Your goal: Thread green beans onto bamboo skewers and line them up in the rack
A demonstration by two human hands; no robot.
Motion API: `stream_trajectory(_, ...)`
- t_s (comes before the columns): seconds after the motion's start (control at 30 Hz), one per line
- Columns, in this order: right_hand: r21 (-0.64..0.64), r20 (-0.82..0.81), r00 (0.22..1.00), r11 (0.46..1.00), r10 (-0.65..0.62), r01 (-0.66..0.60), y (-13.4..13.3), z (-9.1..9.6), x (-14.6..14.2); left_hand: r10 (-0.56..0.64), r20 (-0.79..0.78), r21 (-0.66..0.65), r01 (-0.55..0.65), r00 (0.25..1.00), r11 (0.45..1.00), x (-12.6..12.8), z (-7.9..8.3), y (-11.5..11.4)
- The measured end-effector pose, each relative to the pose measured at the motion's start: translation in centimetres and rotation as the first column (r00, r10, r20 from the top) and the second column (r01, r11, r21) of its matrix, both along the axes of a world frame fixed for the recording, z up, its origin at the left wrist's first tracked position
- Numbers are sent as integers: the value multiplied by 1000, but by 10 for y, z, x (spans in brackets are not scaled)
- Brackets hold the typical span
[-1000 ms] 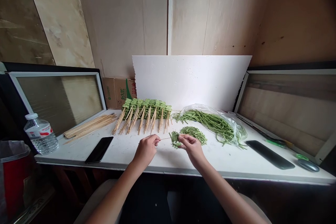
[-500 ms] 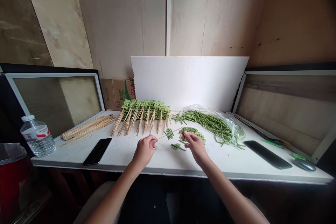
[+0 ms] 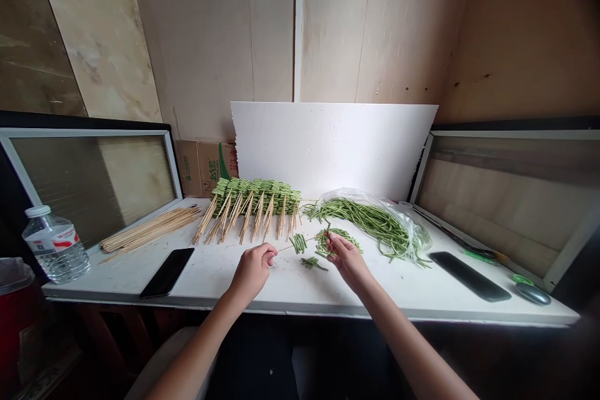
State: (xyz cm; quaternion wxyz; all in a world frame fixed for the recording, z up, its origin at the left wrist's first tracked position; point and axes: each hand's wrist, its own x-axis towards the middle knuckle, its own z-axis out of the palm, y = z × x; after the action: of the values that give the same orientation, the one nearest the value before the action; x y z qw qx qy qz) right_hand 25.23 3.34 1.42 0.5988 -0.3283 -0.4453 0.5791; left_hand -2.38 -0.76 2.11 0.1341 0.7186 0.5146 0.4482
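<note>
Green bean pieces (image 3: 298, 243) in the head view, side by side on a thin wooden skewer (image 3: 285, 249), just above the white table (image 3: 290, 297) and near its middle. Held at the left end by the left hand (image 3: 255, 265), thumb and forefinger clamped on bare wood, remaining fingers curled. Met at the far end by the right hand (image 3: 345, 255), thumb and fingertips pinched on a short bean piece (image 3: 329, 225) (small, and partly hidden by the fingers). Well apart from each other, both hands, with the skewer between. Below the skewer, on the table, a small heap of cut beans (image 3: 312, 263); just beyond the right hand, partly behind its fingers, a larger cut-bean pile (image 3: 352, 239). Farther back on the right, long whole beans (image 3: 375, 222), spilling from a clear plastic bag (image 3: 415, 231). Left of centre, stacked bean skewers (image 3: 257, 187), bare sticks toward the near edge in bundles. Further left, a fan of loose sticks (image 3: 150, 231); nearer the edge, a black phone (image 3: 167, 273) lying flat; by the left corner, an upright water bottle (image 3: 56, 247). At the right end, a dark flat case (image 3: 470, 276) and a grey rounded object (image 3: 533, 293), with a green ring (image 3: 522, 279) just behind. Along the back, a white panel (image 3: 332, 150) standing upright, with a brown cardboard box (image 3: 206, 165) by its left edge.
</note>
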Motion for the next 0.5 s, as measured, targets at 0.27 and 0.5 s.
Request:
stream_trajectory(0.27,-14,20,1000,1000,13,-13,-6,5,-6,8,-32,-23,-9,999,1000,1,1,-2)
stream_trajectory(0.5,12,42,999,1000,4,-4,-5,4,-6,11,-35,-12,-12,999,1000,0,1,-2)
